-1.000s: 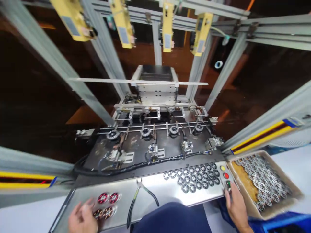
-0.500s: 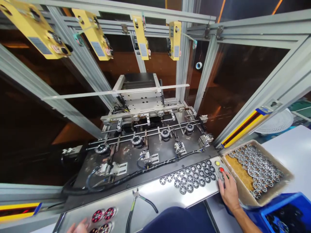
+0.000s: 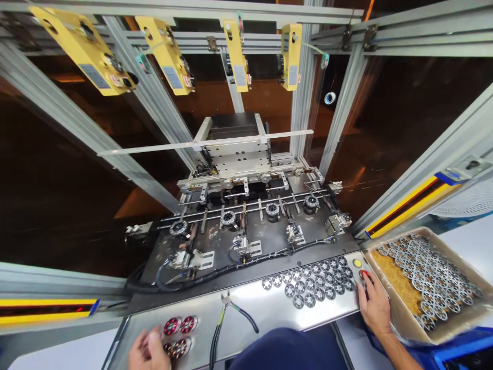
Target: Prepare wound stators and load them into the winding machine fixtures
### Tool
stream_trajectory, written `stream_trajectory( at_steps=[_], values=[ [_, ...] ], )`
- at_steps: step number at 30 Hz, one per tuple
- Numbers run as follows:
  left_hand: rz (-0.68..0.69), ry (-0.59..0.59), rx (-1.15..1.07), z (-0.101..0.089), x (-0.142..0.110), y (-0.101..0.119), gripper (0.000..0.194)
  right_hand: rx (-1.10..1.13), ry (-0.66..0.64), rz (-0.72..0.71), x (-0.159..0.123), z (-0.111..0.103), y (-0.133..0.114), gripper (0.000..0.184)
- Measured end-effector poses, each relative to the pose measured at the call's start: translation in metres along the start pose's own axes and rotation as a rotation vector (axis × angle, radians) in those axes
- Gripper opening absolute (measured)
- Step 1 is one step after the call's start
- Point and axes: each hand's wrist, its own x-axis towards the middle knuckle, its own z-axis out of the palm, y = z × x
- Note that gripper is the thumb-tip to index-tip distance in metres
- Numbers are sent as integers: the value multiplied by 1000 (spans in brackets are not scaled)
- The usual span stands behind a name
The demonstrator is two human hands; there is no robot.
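My right hand (image 3: 374,304) rests at the panel's right end, its fingertips over a red button (image 3: 364,274); the fingers are outstretched and hold nothing I can see. Just beyond it is a yellow button (image 3: 357,263). At lower left, my left hand (image 3: 148,350) hovers with loosely bent fingers, beside several round stators with red and copper-coloured windings (image 3: 188,324). Nothing shows in it. Between the hands, cutting pliers (image 3: 227,313) with dark and green handles lie with their handles spread. Rows of round, dark-and-silver stator cores (image 3: 309,283) sit on the metal panel (image 3: 265,313).
Ahead, the winding machine carries several round stator holders (image 3: 230,220) along its bed. Yellow tensioner units (image 3: 236,56) hang from the frame above. At right stands a cardboard box (image 3: 427,334) of metal rings on a blue crate (image 3: 466,354). Yellow sensor bars (image 3: 404,205) flank the opening.
The view has swung left, so everything sits further right. My left hand has come further into view by the wound stators. The right hand stays at the red button.
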Motion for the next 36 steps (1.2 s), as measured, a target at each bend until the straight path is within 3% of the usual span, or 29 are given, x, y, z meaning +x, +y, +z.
stream_trajectory(
  at_steps=[20, 36],
  values=[
    [10, -16, -81, 8, -7, -6, 57, 11, 48, -50, 9, -1, 2, 67],
    [62, 2, -84, 9, -7, -3, 52, -5, 16, -61, 15, -3, 2, 73]
  ],
)
